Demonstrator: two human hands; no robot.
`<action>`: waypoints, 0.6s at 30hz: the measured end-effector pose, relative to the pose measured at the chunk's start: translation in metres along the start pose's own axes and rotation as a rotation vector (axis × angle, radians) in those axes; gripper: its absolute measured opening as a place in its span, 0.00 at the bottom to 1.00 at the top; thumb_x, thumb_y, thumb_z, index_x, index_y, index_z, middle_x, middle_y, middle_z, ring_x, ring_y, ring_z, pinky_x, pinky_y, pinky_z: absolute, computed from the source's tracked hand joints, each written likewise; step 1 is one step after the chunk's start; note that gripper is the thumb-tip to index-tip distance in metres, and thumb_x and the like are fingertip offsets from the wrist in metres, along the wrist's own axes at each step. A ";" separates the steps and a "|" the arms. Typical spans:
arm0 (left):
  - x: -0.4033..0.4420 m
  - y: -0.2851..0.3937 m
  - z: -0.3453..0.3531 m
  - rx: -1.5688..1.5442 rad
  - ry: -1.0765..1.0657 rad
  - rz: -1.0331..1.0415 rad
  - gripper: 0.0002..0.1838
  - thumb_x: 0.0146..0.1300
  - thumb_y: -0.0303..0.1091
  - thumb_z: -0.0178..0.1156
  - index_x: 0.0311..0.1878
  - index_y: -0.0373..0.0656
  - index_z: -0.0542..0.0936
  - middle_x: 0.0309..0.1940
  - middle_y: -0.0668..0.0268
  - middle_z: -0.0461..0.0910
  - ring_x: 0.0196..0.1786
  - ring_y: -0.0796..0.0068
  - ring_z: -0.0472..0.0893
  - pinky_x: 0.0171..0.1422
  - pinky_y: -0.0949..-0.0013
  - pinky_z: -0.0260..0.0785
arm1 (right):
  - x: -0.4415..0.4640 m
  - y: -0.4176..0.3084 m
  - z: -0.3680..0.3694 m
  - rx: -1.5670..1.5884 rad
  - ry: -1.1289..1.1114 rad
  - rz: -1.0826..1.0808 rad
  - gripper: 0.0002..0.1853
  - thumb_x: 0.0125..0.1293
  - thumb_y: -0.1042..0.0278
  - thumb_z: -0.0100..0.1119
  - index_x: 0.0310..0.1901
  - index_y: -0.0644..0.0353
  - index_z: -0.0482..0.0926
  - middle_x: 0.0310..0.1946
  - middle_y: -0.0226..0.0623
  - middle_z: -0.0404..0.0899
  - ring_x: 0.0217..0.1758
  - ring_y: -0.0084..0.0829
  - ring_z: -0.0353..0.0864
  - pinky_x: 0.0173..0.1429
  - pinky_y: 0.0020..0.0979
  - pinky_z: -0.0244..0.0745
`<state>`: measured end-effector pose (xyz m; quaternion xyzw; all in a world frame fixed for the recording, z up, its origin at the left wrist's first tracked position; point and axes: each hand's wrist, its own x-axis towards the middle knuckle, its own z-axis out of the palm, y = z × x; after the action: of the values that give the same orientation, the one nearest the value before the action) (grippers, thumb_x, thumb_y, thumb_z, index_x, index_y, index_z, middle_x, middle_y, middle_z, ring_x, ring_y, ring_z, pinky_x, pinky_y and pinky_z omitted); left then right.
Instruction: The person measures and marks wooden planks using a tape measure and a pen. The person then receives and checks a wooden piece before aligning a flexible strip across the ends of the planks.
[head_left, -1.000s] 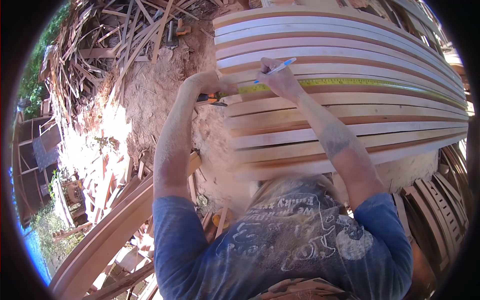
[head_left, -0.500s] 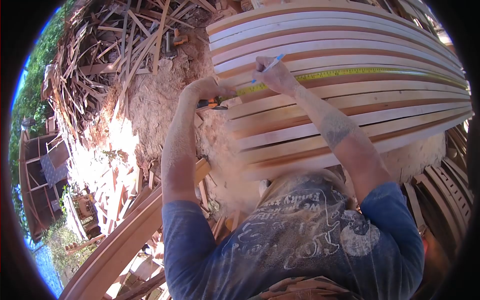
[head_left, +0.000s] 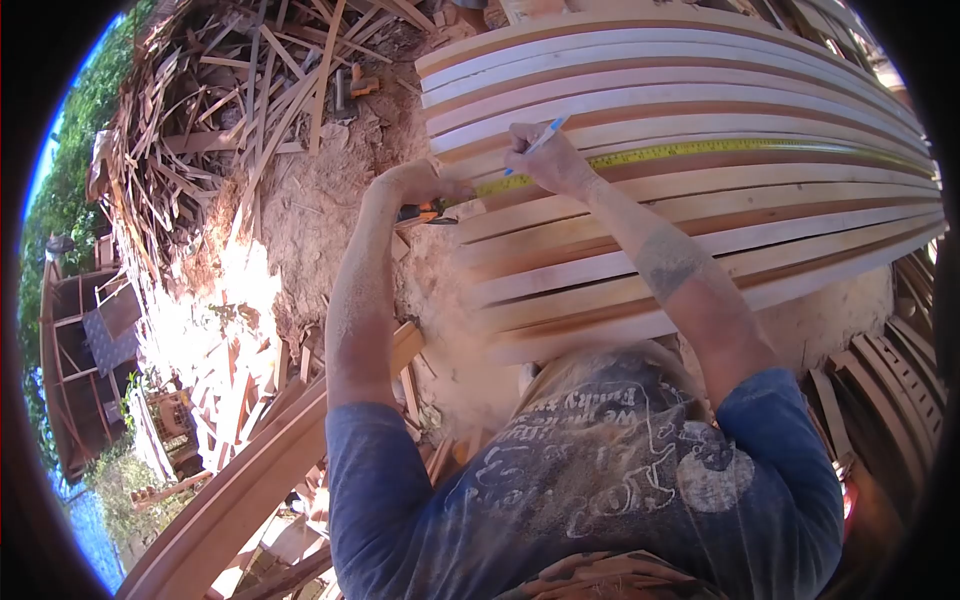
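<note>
Long curved wooden boards [head_left: 640, 230] lie side by side, running from the middle to the right. A yellow tape measure [head_left: 700, 148] is stretched along one of them. My left hand [head_left: 415, 182] is closed at the boards' near-left ends, where the tape begins, above an orange and black tool [head_left: 425, 212] that may be the tape's case. My right hand [head_left: 545, 160] grips a blue and white pen [head_left: 550, 135], tilted, its blue tip pointing down close to the tape's edge.
Scrap wood strips [head_left: 270, 90] are heaped at the upper left, beside an orange-handled tool [head_left: 362, 82]. A thick curved beam [head_left: 240, 470] crosses the lower left. More curved pieces [head_left: 870, 400] stand at the right.
Over the last second the view has shifted slightly. My right hand has moved a little, and the pen's tip now sits slightly lower beside the tape. My left hand stays at the board ends.
</note>
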<state>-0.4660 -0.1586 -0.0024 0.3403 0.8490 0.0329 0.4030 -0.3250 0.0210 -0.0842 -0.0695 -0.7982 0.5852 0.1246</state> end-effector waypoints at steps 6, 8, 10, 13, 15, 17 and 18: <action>-0.006 0.000 0.002 -0.062 0.015 0.050 0.41 0.42 0.71 0.69 0.30 0.31 0.84 0.23 0.60 0.80 0.29 0.69 0.79 0.37 0.63 0.70 | 0.001 -0.002 -0.005 0.137 0.181 0.045 0.15 0.65 0.64 0.58 0.25 0.58 0.64 0.17 0.28 0.64 0.20 0.19 0.61 0.26 0.26 0.62; -0.004 0.002 0.001 -0.021 -0.007 0.004 0.37 0.45 0.68 0.69 0.39 0.38 0.82 0.30 0.60 0.82 0.35 0.68 0.80 0.42 0.63 0.70 | 0.006 0.002 -0.013 0.390 0.277 0.117 0.16 0.70 0.60 0.56 0.27 0.58 0.67 0.18 0.28 0.67 0.18 0.17 0.63 0.24 0.23 0.61; -0.010 0.014 -0.004 0.037 -0.052 -0.075 0.35 0.49 0.62 0.70 0.54 0.47 0.80 0.41 0.60 0.84 0.44 0.66 0.81 0.49 0.63 0.71 | 0.001 -0.007 -0.038 0.612 0.354 0.177 0.16 0.73 0.56 0.53 0.32 0.59 0.71 0.19 0.28 0.71 0.18 0.16 0.64 0.22 0.20 0.61; -0.005 0.013 -0.005 0.071 -0.097 -0.113 0.36 0.50 0.61 0.70 0.59 0.51 0.79 0.46 0.58 0.84 0.48 0.66 0.82 0.52 0.63 0.71 | -0.027 -0.015 -0.093 0.669 0.496 0.107 0.17 0.75 0.53 0.50 0.39 0.60 0.77 0.22 0.30 0.76 0.17 0.16 0.65 0.22 0.20 0.62; 0.001 0.009 -0.005 0.102 -0.123 -0.146 0.36 0.50 0.62 0.70 0.58 0.50 0.80 0.45 0.57 0.84 0.48 0.65 0.82 0.51 0.63 0.72 | -0.058 -0.002 -0.146 0.437 0.607 0.149 0.18 0.75 0.53 0.50 0.43 0.61 0.79 0.25 0.31 0.78 0.20 0.16 0.68 0.25 0.19 0.64; 0.004 0.006 -0.003 0.111 -0.102 -0.134 0.36 0.49 0.63 0.70 0.56 0.49 0.81 0.42 0.56 0.84 0.46 0.65 0.83 0.49 0.63 0.72 | -0.100 0.008 -0.203 0.124 0.774 0.168 0.17 0.75 0.55 0.50 0.45 0.61 0.80 0.29 0.31 0.81 0.25 0.16 0.72 0.30 0.20 0.67; 0.002 0.004 -0.001 0.102 -0.070 -0.102 0.35 0.49 0.64 0.70 0.54 0.48 0.82 0.39 0.57 0.85 0.43 0.65 0.83 0.47 0.63 0.72 | -0.122 0.012 -0.233 0.025 0.854 0.149 0.16 0.74 0.56 0.50 0.47 0.61 0.80 0.35 0.30 0.84 0.32 0.17 0.76 0.37 0.20 0.69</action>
<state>-0.4656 -0.1541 -0.0021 0.3176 0.8510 -0.0427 0.4160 -0.1431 0.2071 -0.0441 -0.3613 -0.6607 0.5208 0.4021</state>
